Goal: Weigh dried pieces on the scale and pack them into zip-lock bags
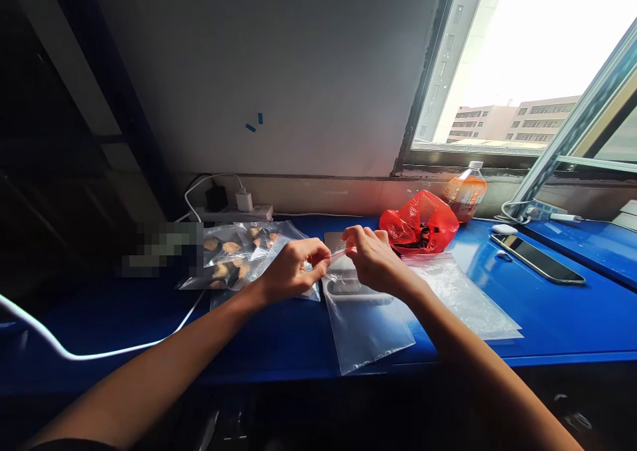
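Note:
My left hand (297,267) and my right hand (372,255) both pinch the top edge of a clear plastic bag (363,331), one at each side. The bag hangs down from them toward the table's front edge and looks flat. Behind it shows a pale tray-like object (336,240), partly hidden by the bag and my right hand. Left of my left hand lie clear bags with brown pieces (229,255) inside. A stack of clear bags (462,292) with a red top strip lies to the right, partly behind my right forearm.
On the blue table (537,325) a red plastic bag (423,222) holds dark things, beside an orange drink bottle (468,192). A phone (540,258) and a white case (504,229) lie at the right. A power strip (256,213) stands by the wall; a white cable (99,356) crosses the left.

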Action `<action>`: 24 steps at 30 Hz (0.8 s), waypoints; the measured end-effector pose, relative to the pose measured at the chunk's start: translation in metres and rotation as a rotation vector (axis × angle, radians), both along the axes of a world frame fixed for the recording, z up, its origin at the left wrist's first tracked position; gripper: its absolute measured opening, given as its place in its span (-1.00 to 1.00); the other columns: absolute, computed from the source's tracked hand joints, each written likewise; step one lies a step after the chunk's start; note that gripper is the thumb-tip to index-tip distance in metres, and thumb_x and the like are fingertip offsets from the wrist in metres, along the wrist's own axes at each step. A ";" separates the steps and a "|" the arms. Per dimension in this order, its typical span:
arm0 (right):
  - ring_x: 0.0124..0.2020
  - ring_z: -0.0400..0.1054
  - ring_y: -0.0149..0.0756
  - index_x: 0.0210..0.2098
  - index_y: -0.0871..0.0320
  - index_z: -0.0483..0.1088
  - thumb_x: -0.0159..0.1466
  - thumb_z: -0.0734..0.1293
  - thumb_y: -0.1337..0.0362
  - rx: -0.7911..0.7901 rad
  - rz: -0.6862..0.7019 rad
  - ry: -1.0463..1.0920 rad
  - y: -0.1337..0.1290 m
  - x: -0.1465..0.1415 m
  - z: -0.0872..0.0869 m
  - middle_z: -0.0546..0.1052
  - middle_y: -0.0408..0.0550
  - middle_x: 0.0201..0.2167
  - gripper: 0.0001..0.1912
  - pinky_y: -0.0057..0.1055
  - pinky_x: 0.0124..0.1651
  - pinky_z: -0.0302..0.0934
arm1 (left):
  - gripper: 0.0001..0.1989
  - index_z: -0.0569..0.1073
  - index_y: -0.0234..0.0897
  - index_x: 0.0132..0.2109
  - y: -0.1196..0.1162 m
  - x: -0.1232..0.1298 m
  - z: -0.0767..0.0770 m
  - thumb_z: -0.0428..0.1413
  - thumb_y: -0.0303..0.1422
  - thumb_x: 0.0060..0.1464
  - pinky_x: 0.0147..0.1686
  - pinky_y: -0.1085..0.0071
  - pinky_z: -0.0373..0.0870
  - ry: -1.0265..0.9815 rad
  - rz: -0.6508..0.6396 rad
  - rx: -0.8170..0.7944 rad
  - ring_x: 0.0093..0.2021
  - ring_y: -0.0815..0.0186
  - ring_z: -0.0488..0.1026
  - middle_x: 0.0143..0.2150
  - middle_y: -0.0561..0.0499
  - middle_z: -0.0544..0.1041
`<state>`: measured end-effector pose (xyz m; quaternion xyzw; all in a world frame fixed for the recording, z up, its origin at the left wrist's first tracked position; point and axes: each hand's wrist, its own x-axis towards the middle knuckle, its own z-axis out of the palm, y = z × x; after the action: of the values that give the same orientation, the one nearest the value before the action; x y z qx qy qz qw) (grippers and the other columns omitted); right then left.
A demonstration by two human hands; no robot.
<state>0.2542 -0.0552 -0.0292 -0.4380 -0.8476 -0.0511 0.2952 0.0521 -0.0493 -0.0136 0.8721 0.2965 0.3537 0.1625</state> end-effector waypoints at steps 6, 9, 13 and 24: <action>-0.19 0.25 -0.15 -0.09 0.16 0.16 0.30 0.12 0.43 0.049 -0.044 0.007 0.013 0.017 -0.001 0.49 0.03 -0.21 -0.81 -0.20 -0.08 -0.07 | -0.90 0.41 -0.28 -0.41 0.000 -0.002 0.005 0.06 -0.38 0.04 -0.39 0.42 0.28 -0.025 0.006 -0.007 -0.46 0.37 0.37 -0.48 0.05 0.45; -0.19 0.25 -0.18 -0.10 0.17 0.19 0.31 0.12 0.44 0.071 -0.067 0.009 0.014 0.023 0.002 0.49 0.02 -0.19 -0.82 -0.22 -0.09 -0.07 | -0.88 0.41 -0.29 -0.43 0.003 -0.003 0.006 0.06 -0.38 0.05 -0.40 0.44 0.27 -0.037 0.017 0.006 -0.47 0.39 0.35 -0.50 0.06 0.44; -0.21 0.20 -0.18 -0.19 0.15 0.30 0.31 0.11 0.46 0.068 -0.134 -0.086 0.011 0.026 0.007 0.49 -0.02 -0.22 -0.81 -0.23 -0.12 -0.09 | -0.87 0.41 -0.31 -0.42 0.008 -0.005 0.004 0.05 -0.38 0.06 -0.39 0.44 0.27 -0.047 0.028 -0.009 -0.45 0.40 0.33 -0.49 0.07 0.42; -0.18 0.16 -0.14 -0.17 0.14 0.39 0.27 0.13 0.47 0.046 -0.220 -0.159 0.022 0.036 0.005 0.44 0.05 -0.23 -0.74 -0.26 -0.15 -0.01 | -0.89 0.43 -0.33 -0.39 0.016 -0.001 -0.002 0.06 -0.39 0.05 -0.39 0.46 0.28 -0.067 0.047 -0.053 -0.45 0.40 0.34 -0.48 0.07 0.43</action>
<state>0.2902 -0.0331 -0.0246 -0.5158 -0.8138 -0.1371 0.2298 0.0508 -0.0332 -0.0160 0.8480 0.3207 0.3783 0.1870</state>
